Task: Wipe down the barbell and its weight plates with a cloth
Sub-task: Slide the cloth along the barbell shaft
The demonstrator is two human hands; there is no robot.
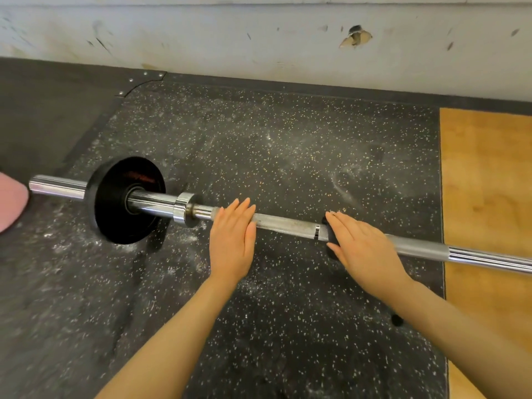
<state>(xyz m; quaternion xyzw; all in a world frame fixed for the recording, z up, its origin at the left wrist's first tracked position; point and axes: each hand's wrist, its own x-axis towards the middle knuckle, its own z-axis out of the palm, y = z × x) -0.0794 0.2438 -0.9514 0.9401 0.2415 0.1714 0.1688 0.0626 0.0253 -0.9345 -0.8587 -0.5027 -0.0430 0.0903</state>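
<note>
The barbell lies on the speckled rubber floor, running from 9 o'clock, where its chrome sleeve ends, across the middle of the view and out at 3 o'clock. One black plate sits on the sleeve at 9 o'clock, standing on edge on the floor, with a bare stretch of sleeve outside it and the collar just inside it.

The left hand lies flat, fingers straight and together, with the fingertips resting across the knurled shaft just right of the collar. It grasps nothing. The right hand is further along the shaft toward 3 o'clock, also flat with straight fingers, pressing a dark cloth against the bar; only the cloth's edge shows from under the palm and fingers. Between the two hands the knurled shaft is bare and shows dull smudges.

White chalky dust marks the floor around the plate. A wooden panel borders the rubber at 3 o'clock, and a scuffed white wall runs along 12 o'clock. A blurred pink shape sits at the 9 o'clock edge.
</note>
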